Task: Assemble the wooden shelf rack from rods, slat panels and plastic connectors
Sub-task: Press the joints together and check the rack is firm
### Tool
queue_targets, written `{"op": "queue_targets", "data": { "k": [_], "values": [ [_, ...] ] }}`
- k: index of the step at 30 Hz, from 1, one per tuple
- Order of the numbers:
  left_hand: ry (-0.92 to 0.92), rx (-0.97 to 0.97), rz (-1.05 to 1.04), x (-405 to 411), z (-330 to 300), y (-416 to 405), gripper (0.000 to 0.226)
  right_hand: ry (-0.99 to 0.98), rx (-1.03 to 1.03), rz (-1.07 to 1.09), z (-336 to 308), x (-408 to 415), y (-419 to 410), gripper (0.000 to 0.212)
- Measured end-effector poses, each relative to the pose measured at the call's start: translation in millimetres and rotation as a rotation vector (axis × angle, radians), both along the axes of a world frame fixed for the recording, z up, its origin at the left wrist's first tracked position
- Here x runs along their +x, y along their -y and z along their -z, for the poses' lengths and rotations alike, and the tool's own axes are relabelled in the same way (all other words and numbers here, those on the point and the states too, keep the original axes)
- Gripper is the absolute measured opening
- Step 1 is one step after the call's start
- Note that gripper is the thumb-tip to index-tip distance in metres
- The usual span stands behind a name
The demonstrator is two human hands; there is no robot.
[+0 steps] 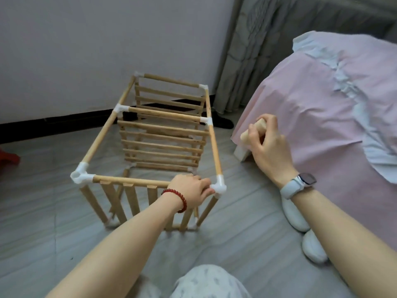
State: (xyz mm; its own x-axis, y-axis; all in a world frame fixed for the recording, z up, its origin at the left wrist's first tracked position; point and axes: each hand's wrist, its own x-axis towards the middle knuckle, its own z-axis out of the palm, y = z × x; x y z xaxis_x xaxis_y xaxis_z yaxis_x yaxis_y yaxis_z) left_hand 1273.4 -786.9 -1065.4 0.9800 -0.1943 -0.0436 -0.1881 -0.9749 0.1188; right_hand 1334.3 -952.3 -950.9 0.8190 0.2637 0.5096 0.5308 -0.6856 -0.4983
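Rack (163, 134) stands on the floor (247, 244) beside the bed (322, 100). Left hand (191, 190) grips its near rod by a corner connector (219, 187); right hand (266, 143) clutches a wooden piece (251, 132). Risk: one-handed bracing may let push-fit joints separate.

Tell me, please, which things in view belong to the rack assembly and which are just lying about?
Job: wooden rack, white corner connector, left hand on the near rod, right hand holding wooden pieces.
Lying about: pink bedspread, white slippers, grey curtain.
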Motion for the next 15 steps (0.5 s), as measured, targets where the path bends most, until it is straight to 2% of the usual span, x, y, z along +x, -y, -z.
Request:
{"op": "queue_targets", "data": {
  "k": [2, 3, 5, 6, 7, 9, 11, 12, 13, 15],
  "values": [
    [0.02, -0.028, -0.001, -1, 0, 0, 0.032, 0.05, 0.064, -0.011, 10, -7, -4, 0.026],
    [0.02, -0.034, 0.002, -1, -1, 1, 0.032, 0.008, -0.008, -0.031, 21, -12, -6, 0.023],
    [0.019, -0.044, -0.001, -2, -1, 0, 0.028, -0.143, -0.377, -0.094, 43, -18, -10, 0.019],
    [0.02, -0.046, -0.007, -2, -1, 0, 0.026, -0.143, -0.484, -0.104, 46, -16, -9, 0.017],
    [0.017, -0.04, -0.005, -2, 0, -1, 0.025, -0.104, -0.452, -0.109, 42, -13, -10, 0.015],
    [0.007, -0.039, -0.003, -3, 0, -1, 0.025, 0.031, -0.108, -0.093, 14, -11, -16, 0.013],
    [0.005, -0.04, 0.0, -3, -1, -1, 0.026, 0.247, 0.211, -0.034, 2, -13, -19, 0.023],
    [0.0, -0.035, -0.003, -3, 0, -3, 0.026, 0.279, 0.255, -0.03, 11, -17, -21, 0.029],
    [0.001, -0.035, -0.007, -2, 1, -3, 0.026, 0.232, 0.191, -0.013, 27, -25, -22, 0.034],
    [0.003, -0.028, -0.007, 0, 3, -2, 0.027, -0.026, -0.223, -0.012, 79, -42, -19, 0.04]
  ]
}}
